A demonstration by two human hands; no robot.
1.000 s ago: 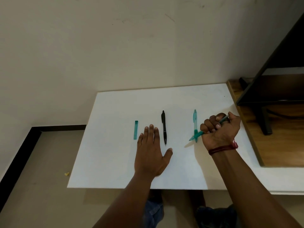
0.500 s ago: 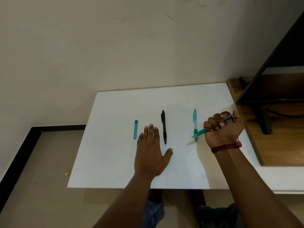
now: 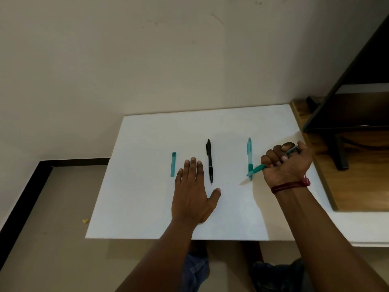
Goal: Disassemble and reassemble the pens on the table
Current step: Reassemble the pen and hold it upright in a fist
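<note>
Head view: right hand [image 3: 287, 163] fisted around a teal pen [image 3: 257, 170], tip pointing toward the tabletop's [image 3: 147, 207] left edge and crossing over the lower end of a second teal pen [image 3: 249, 157] lying right of centre; left hand [image 3: 192, 192] flat, palm down, holding nothing, between a black pen [image 3: 209, 161] at centre and a loose teal piece [image 3: 173, 164] toward the left edge. Judgement: pens light, stiff, smooth plastic, small inner parts easily lost; best held with one hand on the barrel and the other on the tip section, then twisted apart
</note>
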